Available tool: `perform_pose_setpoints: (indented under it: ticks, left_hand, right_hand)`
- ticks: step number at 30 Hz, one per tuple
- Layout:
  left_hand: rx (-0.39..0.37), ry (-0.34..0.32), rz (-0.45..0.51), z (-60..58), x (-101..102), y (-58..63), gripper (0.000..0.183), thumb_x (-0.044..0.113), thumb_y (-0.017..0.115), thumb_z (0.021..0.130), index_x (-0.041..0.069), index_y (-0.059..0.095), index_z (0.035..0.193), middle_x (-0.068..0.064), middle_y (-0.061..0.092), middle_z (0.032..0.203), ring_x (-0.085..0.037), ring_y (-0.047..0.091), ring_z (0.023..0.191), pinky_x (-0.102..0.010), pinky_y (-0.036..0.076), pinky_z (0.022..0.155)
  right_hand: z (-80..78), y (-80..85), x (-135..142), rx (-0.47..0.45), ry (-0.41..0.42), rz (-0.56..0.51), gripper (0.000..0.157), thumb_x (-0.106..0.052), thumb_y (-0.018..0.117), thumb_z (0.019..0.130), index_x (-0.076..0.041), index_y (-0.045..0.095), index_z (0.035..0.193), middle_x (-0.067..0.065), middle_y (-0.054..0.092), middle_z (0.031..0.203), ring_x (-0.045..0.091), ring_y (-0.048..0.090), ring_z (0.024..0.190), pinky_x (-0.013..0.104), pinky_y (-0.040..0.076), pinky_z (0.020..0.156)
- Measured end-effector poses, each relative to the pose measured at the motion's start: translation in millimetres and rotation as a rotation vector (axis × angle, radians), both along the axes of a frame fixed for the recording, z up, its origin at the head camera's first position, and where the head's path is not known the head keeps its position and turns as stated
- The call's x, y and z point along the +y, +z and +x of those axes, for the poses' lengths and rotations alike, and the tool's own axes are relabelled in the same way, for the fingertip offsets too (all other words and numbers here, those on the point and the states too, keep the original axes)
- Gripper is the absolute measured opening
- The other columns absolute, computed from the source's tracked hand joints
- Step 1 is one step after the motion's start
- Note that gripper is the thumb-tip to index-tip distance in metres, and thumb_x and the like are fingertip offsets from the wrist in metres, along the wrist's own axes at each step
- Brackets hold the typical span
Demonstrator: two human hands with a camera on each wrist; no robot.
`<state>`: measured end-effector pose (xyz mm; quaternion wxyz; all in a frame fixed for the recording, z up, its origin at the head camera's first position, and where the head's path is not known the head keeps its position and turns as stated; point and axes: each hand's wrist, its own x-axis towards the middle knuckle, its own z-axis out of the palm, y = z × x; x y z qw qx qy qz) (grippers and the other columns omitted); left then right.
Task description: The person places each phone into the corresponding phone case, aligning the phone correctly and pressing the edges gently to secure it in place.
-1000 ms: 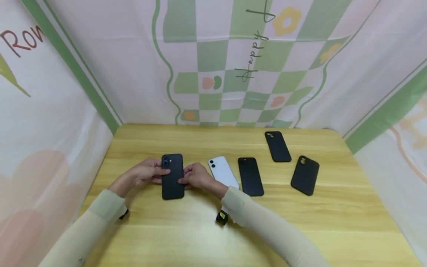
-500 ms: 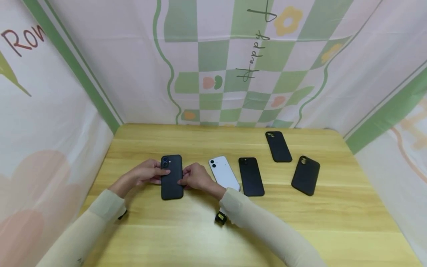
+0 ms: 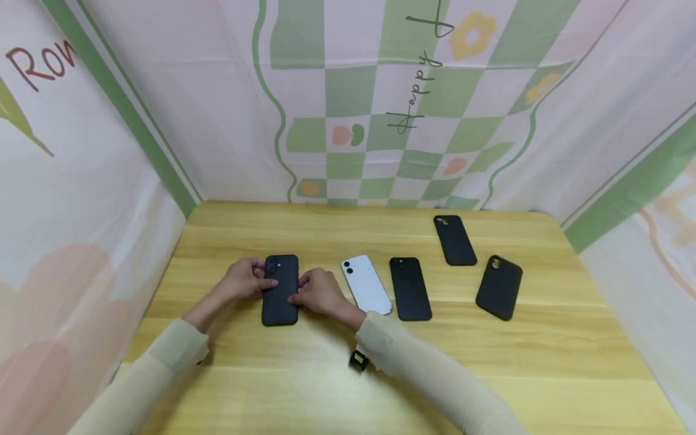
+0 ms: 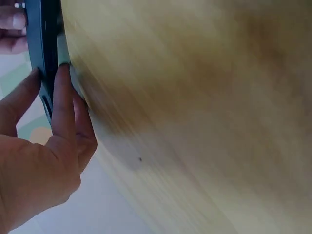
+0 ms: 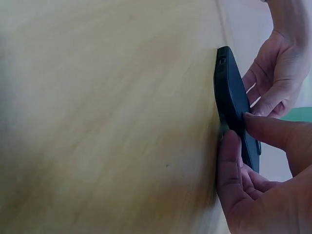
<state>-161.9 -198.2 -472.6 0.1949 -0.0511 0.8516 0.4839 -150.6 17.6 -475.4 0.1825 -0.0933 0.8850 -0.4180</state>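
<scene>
A phone in a black case (image 3: pixel 280 302) lies back side up between my hands at the left of the table, its camera lenses at the top left corner. My left hand (image 3: pixel 243 279) pinches its left long edge, thumb on the back. In the left wrist view, that hand's fingers (image 4: pixel 63 100) reach the phone's underside. My right hand (image 3: pixel 322 292) pinches the opposite edge lower down. The right wrist view shows the right thumb (image 5: pixel 273 130) on the back and the fingers below, close to the tabletop. The phone's screen side is hidden.
Right of my right hand lie a white phone (image 3: pixel 367 287) and a black phone (image 3: pixel 411 290). Two black phone cases (image 3: pixel 455 240) with camera cutouts lie further right, one behind the other. Patterned cloth (image 3: pixel 348 90) hangs along the table's back edge.
The cased phone has sunk slightly in the head view. My left wrist and forearm have shifted a little to the right, and its lower fingers show less. Both hands keep their hold.
</scene>
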Motion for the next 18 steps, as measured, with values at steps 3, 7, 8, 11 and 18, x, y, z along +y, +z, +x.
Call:
perform_pose_setpoints:
  ticks: [3,7,8,11,18]
  left_hand:
    - [0.027,-0.004,-0.033,1.0,0.5,-1.2,0.036,0.008,0.084,0.091,-0.006,0.064,0.118,-0.007,0.066,0.087,-0.013,0.061,0.070,-0.024,0.056,0.059]
    - [0.032,0.003,-0.047,1.4,1.6,-3.9,0.041,0.008,0.084,0.091,-0.008,0.063,0.123,-0.009,0.067,0.090,-0.014,0.062,0.072,-0.025,0.058,0.061]
    - [0.029,0.008,-0.046,1.6,2.0,-4.6,0.042,0.008,0.084,0.091,-0.008,0.063,0.124,-0.009,0.067,0.091,-0.014,0.062,0.072,-0.025,0.058,0.061]
    - [0.024,0.020,-0.045,1.9,2.7,-6.5,0.045,0.007,0.084,0.091,-0.008,0.062,0.126,-0.009,0.067,0.093,-0.014,0.063,0.074,-0.025,0.059,0.063]
    - [0.084,-0.009,-0.121,2.3,3.1,-6.4,0.045,0.011,0.085,0.091,-0.008,0.060,0.123,-0.010,0.068,0.089,-0.016,0.061,0.074,-0.024,0.052,0.062]
  right_hand:
    - [0.5,-0.7,-0.6,0.014,-0.006,0.019,0.023,-0.020,0.093,0.081,-0.007,0.077,0.090,-0.005,0.071,0.070,0.008,0.061,0.061,0.020,0.047,0.055]
    - [1.7,-1.7,-0.3,0.022,-0.012,0.011,0.024,-0.018,0.094,0.080,-0.006,0.076,0.090,-0.003,0.072,0.070,0.009,0.062,0.061,0.020,0.047,0.055]
    - [2.0,-1.8,-0.4,0.022,-0.015,0.008,0.025,-0.017,0.094,0.080,-0.005,0.076,0.091,-0.003,0.072,0.070,0.009,0.062,0.061,0.020,0.047,0.055]
    - [2.7,-1.4,-0.8,0.025,-0.022,0.013,0.028,-0.017,0.094,0.079,-0.004,0.075,0.094,-0.002,0.071,0.071,0.009,0.062,0.062,0.020,0.047,0.056]
    - [1.4,-1.7,-0.3,0.055,-0.025,0.045,0.032,-0.020,0.096,0.078,-0.004,0.075,0.096,-0.003,0.070,0.070,0.008,0.061,0.063,0.021,0.047,0.058]
